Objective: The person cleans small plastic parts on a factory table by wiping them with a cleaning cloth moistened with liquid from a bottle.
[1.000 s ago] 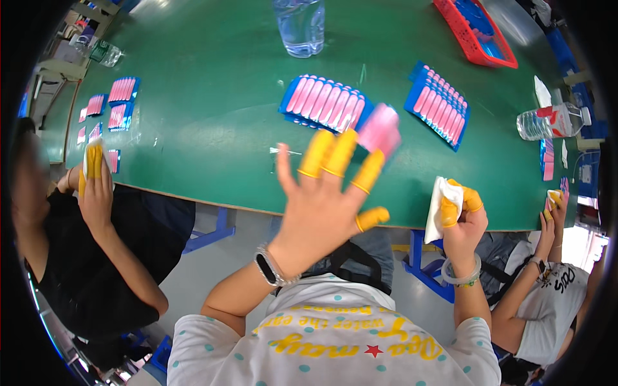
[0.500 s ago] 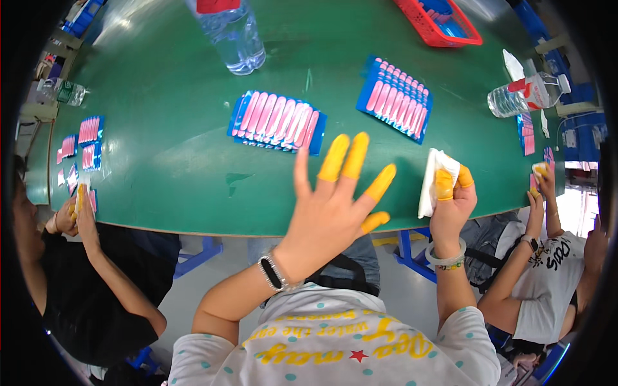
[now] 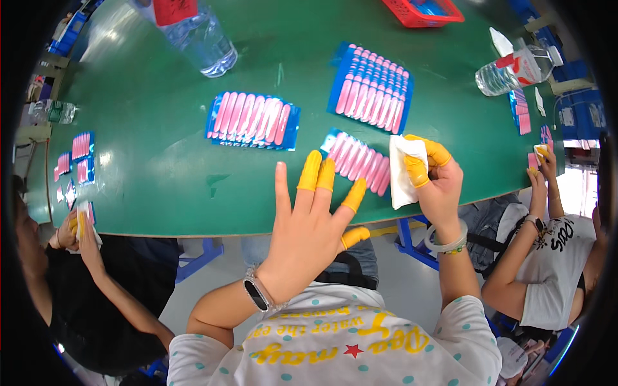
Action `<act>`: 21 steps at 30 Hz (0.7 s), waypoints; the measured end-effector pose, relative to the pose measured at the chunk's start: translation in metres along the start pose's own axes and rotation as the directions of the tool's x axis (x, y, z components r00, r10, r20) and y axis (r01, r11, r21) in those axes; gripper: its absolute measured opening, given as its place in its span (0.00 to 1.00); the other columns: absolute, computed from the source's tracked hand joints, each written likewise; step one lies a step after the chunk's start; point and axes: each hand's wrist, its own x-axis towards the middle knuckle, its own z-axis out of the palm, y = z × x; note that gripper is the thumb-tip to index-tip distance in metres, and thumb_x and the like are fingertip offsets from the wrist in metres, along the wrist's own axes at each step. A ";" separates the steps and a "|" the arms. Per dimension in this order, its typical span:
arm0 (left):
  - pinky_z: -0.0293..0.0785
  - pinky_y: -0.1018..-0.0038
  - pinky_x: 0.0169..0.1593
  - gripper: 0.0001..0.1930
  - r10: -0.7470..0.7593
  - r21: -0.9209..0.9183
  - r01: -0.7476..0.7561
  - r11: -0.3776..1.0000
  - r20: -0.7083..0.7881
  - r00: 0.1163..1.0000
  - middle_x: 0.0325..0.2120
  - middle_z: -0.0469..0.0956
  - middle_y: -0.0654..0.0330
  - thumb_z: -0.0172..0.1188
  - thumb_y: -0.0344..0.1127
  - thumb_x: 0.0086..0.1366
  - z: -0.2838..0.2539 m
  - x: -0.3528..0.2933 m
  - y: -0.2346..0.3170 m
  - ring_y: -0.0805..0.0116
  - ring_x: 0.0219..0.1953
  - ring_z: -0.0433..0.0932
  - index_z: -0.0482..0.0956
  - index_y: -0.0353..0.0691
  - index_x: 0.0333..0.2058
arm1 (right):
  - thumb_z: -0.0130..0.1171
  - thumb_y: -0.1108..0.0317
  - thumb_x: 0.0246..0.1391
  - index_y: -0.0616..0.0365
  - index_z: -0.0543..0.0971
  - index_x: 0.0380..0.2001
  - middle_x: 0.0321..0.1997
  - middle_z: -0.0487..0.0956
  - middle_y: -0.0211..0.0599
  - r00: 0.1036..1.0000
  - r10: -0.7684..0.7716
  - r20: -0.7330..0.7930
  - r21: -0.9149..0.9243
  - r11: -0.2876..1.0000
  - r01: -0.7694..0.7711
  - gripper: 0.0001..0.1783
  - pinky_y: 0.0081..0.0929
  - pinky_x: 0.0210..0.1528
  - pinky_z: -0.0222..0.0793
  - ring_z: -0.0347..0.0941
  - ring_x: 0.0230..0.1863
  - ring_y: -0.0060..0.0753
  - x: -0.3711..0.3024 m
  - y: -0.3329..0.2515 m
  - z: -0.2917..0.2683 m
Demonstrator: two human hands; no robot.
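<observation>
My left hand [image 3: 306, 225] is spread palm down at the table's near side, holding nothing, with yellow finger cots on several fingers. Its fingertips reach the near edge of a small blue sheet bearing a row of pink oblong strips [image 3: 356, 161]; whether they touch it I cannot tell. My right hand [image 3: 441, 183], also in yellow finger cots, pinches a folded white cloth [image 3: 404, 172] beside that sheet's right end. Farther back lie two stacks of similar sheets, a left stack [image 3: 252, 121] and a larger right stack [image 3: 371, 89].
On the green table [image 3: 161, 186] stand a large water bottle [image 3: 205, 45] at back left and another bottle [image 3: 515, 72] at right. A red basket [image 3: 425, 14] sits at the far edge. Co-workers sit on both sides, each with a cloth and pink pieces.
A small sheet of pink strips now lies between my hands, where bare table showed before. My right hand has come left with the cloth. The whole view has shifted slightly.
</observation>
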 end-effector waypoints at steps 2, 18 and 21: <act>0.37 0.28 0.65 0.32 -0.006 -0.048 0.008 0.999 0.027 1.000 0.64 0.57 0.36 0.61 0.59 0.56 0.002 -0.008 -0.001 0.42 0.69 0.53 0.71 0.64 0.61 | 0.66 0.67 0.51 0.62 0.81 0.45 0.31 0.83 0.36 0.968 -0.101 0.232 -0.345 0.921 0.179 0.18 0.21 0.31 0.70 0.78 0.28 0.27 0.015 -0.022 -0.003; 0.40 0.27 0.64 0.26 -0.018 0.069 0.025 0.997 -0.103 0.995 0.55 0.69 0.41 0.64 0.51 0.54 0.034 -0.018 -0.008 0.50 0.66 0.63 0.75 0.80 0.55 | 0.67 0.64 0.41 0.57 0.75 0.26 0.21 0.76 0.38 0.805 -0.267 0.530 -0.708 0.383 0.593 0.12 0.35 0.28 0.69 0.74 0.22 0.40 0.047 -0.019 0.063; 0.41 0.28 0.65 0.22 -0.018 0.017 0.019 1.000 -0.066 0.998 0.51 0.72 0.43 0.61 0.46 0.57 0.032 -0.018 -0.007 0.51 0.65 0.63 0.76 0.75 0.52 | 0.68 0.61 0.43 0.57 0.76 0.27 0.23 0.77 0.38 0.701 -0.307 0.644 -0.619 0.331 0.713 0.13 0.36 0.29 0.69 0.75 0.23 0.42 0.032 -0.022 0.064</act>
